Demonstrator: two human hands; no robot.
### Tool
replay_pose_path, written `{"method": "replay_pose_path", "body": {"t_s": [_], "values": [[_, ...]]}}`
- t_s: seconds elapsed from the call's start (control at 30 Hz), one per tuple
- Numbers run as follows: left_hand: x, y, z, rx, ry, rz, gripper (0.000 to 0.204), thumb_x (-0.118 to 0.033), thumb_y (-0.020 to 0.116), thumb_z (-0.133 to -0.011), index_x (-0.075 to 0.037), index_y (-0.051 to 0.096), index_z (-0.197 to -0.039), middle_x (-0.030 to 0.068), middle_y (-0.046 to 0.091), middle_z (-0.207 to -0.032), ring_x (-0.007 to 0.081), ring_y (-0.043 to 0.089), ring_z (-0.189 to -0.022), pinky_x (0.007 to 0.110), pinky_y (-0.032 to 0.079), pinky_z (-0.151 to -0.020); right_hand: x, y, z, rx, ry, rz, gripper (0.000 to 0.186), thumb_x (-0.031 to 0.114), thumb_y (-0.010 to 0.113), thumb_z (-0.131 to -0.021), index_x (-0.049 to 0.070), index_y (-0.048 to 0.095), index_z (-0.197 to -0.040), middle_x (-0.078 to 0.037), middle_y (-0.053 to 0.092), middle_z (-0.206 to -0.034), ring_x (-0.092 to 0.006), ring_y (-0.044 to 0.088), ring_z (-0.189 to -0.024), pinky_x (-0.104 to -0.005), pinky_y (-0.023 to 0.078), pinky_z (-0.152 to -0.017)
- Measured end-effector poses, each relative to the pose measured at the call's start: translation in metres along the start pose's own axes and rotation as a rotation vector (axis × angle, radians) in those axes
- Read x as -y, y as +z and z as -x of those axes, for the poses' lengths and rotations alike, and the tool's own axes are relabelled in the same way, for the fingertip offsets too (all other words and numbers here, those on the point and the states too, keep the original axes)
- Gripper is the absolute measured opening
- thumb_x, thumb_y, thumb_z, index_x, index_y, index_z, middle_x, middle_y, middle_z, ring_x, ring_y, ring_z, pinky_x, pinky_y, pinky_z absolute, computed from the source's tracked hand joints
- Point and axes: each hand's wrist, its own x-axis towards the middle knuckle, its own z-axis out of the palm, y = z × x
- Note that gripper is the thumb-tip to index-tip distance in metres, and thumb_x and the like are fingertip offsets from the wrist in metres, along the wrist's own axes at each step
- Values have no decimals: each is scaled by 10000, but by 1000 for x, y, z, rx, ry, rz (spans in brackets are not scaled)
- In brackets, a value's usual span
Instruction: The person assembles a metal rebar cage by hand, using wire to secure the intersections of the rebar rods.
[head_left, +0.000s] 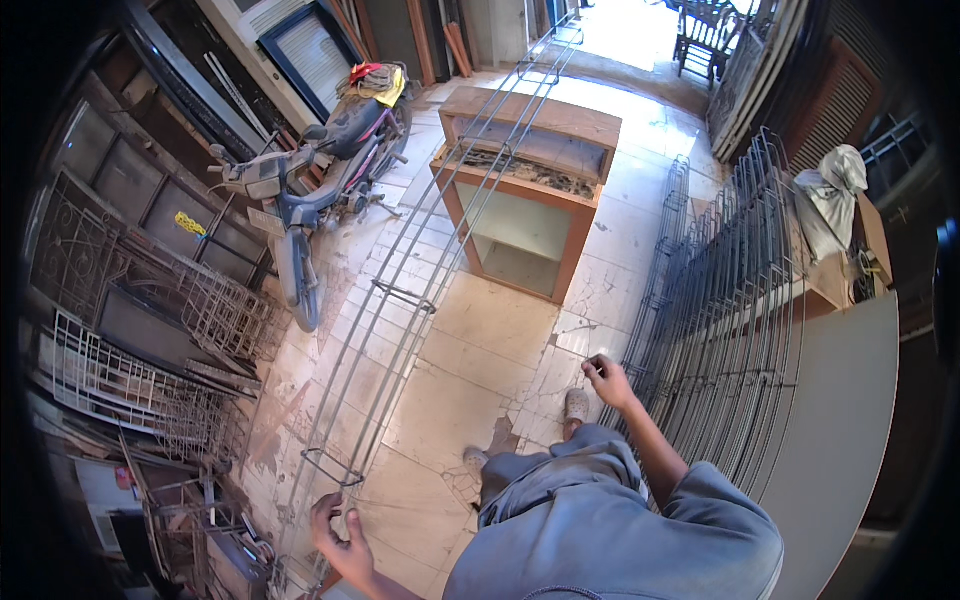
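A long steel rebar cage (pixel 400 300) runs from near me up over the wooden cabinet (pixel 530 120) toward the doorway, with square stirrups spaced along it. At its near end, my left hand (pixel 340 530) has thumb and fingers apart beside the rods; whether it touches them is unclear. My right hand (pixel 607 375) is raised out to the right with fingers curled and pinched; anything between them is too small to make out. It is nearest a row of standing rebar cages (pixel 730 260) on the right. My sandalled foot (pixel 576 410) shows below it.
A dusty motorbike (pixel 310 200) stands left of the cage. Metal grilles (pixel 150 380) and frames line the left side. A grey board (pixel 840 400) and a covered bundle (pixel 830 200) are on the right. Stacked chairs (pixel 705 40) stand by the bright doorway. The floor (pixel 470 360) has cracked tiles.
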Motion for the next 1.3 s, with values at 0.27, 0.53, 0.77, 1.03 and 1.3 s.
{"method": "replay_pose_path", "body": {"t_s": [0.27,0.53,0.77,1.03,1.3], "values": [[-94,74,5,157,114,-106,316,-215,700,-865,35,627,-1043,171,652,-1009,305,604,-903,380,476,-747,57,-44,-252,-148,-300,89,289,268,642,-895,-14,632,-957,-218,680,-849,-327,687,-817,-403,541,-729],[-143,71,78,-239,-347,-104,295,-263,631,-945,21,649,-1021,149,676,-987,254,610,-921,393,484,-836,93,-27,-444,-353,-38,485,356,257,522,-928,33,614,-1190,-213,640,-1183,-401,602,-1119,-472,457,-986],[-126,68,99,-605,-698,-116,311,-279,635,-944,19,650,-1029,141,668,-992,254,607,-908,393,487,-828,109,-27,-391,-485,-379,774,279,303,491,-967,91,669,-1000,-166,681,-964,-354,675,-857,-484,497,-830],[-18,4,111,-398,-386,-502,404,-308,645,-933,34,613,-1146,191,649,-1087,343,604,-988,408,488,-856,151,-32,-204,-704,-512,784,136,245,617,-916,117,651,-883,-73,676,-847,-255,654,-680,-411,428,-665],[139,-44,65,-30,-32,-541,386,-163,737,-817,-3,589,-1135,166,651,-927,382,617,-900,440,486,-792,153,-14,3,-868,-482,561,223,184,616,-928,11,627,-787,-158,624,-705,-364,562,-567,-416,416,-526]]}}
